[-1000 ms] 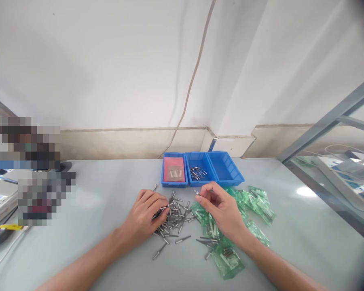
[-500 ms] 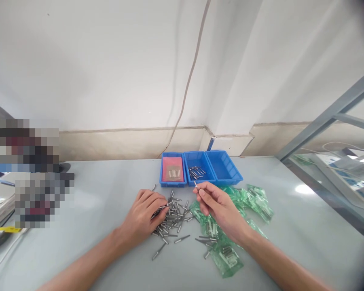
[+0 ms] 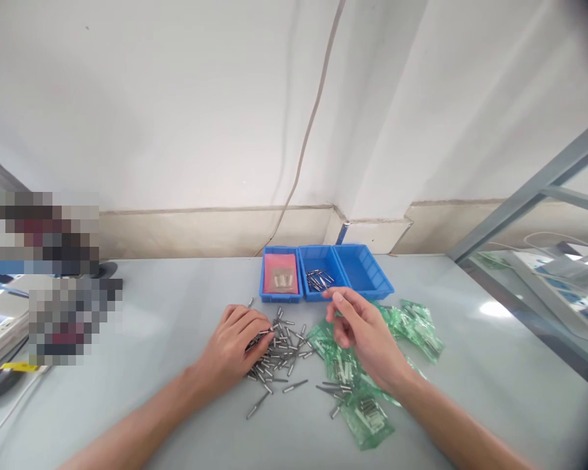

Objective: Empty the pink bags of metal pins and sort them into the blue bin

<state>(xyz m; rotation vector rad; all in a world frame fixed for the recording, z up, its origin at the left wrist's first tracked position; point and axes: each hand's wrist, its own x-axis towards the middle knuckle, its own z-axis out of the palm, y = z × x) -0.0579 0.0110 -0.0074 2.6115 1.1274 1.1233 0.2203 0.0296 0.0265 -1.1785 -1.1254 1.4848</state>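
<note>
A pile of small metal pins point(image 3: 281, 356) lies on the grey table point(image 3: 166, 339). My left hand point(image 3: 235, 352) rests on the pile's left side, fingers curled, with a few pins pinched at the fingertips. My right hand point(image 3: 360, 329) reaches forward over green plastic bags point(image 3: 411, 323), its index finger stretched to the front edge of the middle blue bin point(image 3: 322, 277), which holds several pins. I see nothing between its fingers. The left blue bin point(image 3: 281, 274) holds a pink bag with pins, and the right blue bin point(image 3: 365, 271) shows only its bare bottom.
More green bags of pins point(image 3: 367, 414) lie near the front. A cable point(image 3: 304, 156) runs down the wall behind the bins. A metal frame point(image 3: 529, 196) with a glass pane stands at the right. Blurred-out equipment point(image 3: 53, 274) sits at the left.
My right hand, which held one pin pinched upright, has moved forward to the middle bin and its fingers have parted; the pin is no longer in it. My left hand stayed on the pile.
</note>
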